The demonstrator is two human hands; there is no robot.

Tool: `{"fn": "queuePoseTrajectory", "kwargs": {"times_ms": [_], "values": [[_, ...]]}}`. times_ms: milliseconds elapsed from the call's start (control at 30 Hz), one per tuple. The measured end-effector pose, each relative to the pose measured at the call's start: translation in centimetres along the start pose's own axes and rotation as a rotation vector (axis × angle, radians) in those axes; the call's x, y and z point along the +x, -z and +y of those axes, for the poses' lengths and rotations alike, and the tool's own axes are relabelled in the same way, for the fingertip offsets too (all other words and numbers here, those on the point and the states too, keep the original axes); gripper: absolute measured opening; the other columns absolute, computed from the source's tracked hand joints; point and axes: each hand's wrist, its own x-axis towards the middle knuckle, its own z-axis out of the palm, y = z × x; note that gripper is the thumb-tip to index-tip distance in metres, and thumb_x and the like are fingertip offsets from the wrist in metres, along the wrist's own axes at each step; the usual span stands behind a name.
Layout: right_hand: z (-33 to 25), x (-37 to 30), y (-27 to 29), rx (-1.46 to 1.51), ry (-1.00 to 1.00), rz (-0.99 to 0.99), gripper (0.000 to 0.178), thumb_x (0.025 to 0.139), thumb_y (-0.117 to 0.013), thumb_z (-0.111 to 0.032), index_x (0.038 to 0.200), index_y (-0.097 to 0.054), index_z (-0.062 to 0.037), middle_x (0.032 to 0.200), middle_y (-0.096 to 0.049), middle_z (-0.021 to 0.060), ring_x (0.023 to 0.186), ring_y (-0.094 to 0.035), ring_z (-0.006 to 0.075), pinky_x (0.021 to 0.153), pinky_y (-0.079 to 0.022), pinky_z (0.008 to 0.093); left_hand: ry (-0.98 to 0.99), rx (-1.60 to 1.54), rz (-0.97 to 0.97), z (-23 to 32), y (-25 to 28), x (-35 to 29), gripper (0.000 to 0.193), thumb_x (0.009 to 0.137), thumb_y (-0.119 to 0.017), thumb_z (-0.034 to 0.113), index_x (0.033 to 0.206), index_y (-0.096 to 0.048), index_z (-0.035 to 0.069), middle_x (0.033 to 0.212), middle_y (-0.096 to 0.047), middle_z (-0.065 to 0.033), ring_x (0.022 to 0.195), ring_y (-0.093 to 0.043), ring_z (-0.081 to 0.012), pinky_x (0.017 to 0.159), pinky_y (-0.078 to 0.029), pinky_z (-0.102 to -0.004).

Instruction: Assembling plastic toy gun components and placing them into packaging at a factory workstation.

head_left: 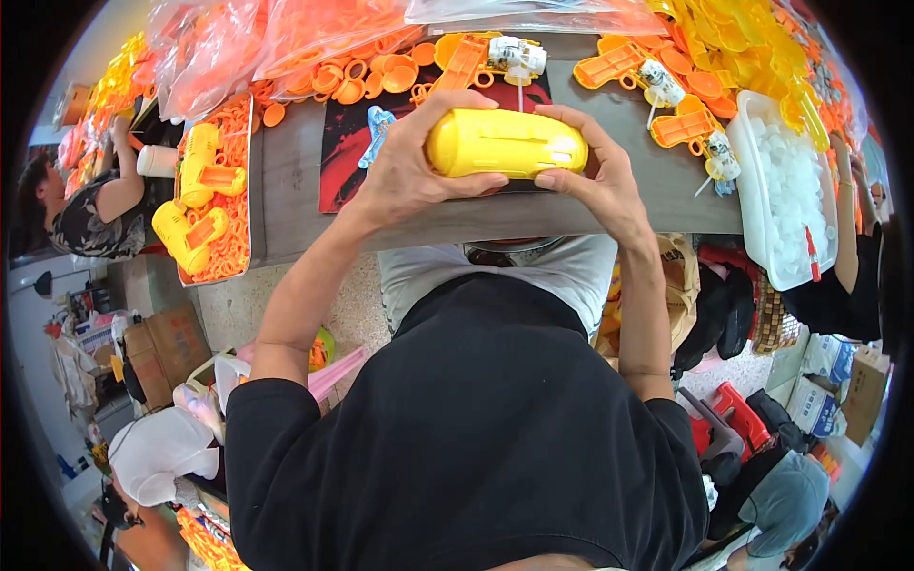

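A yellow rounded plastic casing (505, 143) lies level between my two hands above the table's near edge. My left hand (405, 162) wraps its left end, thumb along the near side. Round the right end closes my right hand (609, 176), thumb below and fingers on top. Just beyond the casing rests an orange part with a white printed unit (519, 57) and a thin shaft. Beside my left fingers is a small blue-and-white object (377, 133), its kind unclear. Both lie on a black and red mat (343, 171), partly hidden by my hands.
At left, a box of orange rings (228, 247) carries yellow blower-shaped housings (186, 238). More orange assemblies (685, 128) lie at right, near a white tub of clear pieces (785, 200) with a red-handled tool (812, 252). Bags of orange parts (324, 38) line the back. People work on both sides.
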Motion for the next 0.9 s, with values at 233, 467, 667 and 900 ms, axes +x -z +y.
{"fn": "queuePoseTrajectory", "kwargs": {"times_ms": [233,467,667,900], "values": [[-5.3,0.2,-1.1,-0.751,0.410,0.233,0.059,0.070,-0.087,-0.016,0.122,-0.062,-0.0043,0.110,-0.067,0.0091,0.102,-0.064,0.0227,0.090,-0.050,0.0337,-0.072,0.545,-0.181,0.9,2.4,3.4,0.061,0.072,-0.084,0.028,0.122,-0.054,0.008,0.111,-0.065,-0.0147,0.098,-0.066,-0.0340,0.084,-0.053,-0.0403],[-7.9,0.8,-2.1,-0.913,0.434,0.212,0.067,0.070,-0.086,-0.024,0.128,-0.056,-0.0096,0.110,-0.066,0.0107,0.105,-0.063,0.0299,0.092,-0.048,0.0394,-0.114,0.375,-0.211,2.3,1.6,4.4,0.078,0.065,-0.087,0.028,0.134,-0.052,0.013,0.108,-0.066,-0.0161,0.093,-0.066,-0.0357,0.085,-0.052,-0.0412],[-3.9,1.8,0.1,-0.229,0.479,0.109,0.071,0.084,-0.078,-0.020,0.144,-0.045,-0.0043,0.137,-0.057,0.0102,0.122,-0.056,0.0223,0.106,-0.040,0.0373,0.069,-0.098,-0.016,0.4,2.4,3.8,0.068,0.070,-0.089,0.015,0.127,-0.056,0.002,0.111,-0.071,-0.0093,0.099,-0.069,-0.0191,0.089,-0.055,-0.0329],[1.4,-0.5,-1.8,0.147,0.173,0.079,0.053,0.094,-0.063,-0.002,0.144,-0.046,0.0001,0.137,-0.056,0.0110,0.120,-0.057,0.0180,0.104,-0.042,0.0300,-0.010,-0.357,0.043,-3.2,1.9,2.3,0.064,0.070,-0.088,0.008,0.125,-0.058,-0.001,0.114,-0.070,-0.0088,0.102,-0.067,-0.0157,0.092,-0.054,-0.0318]]}}
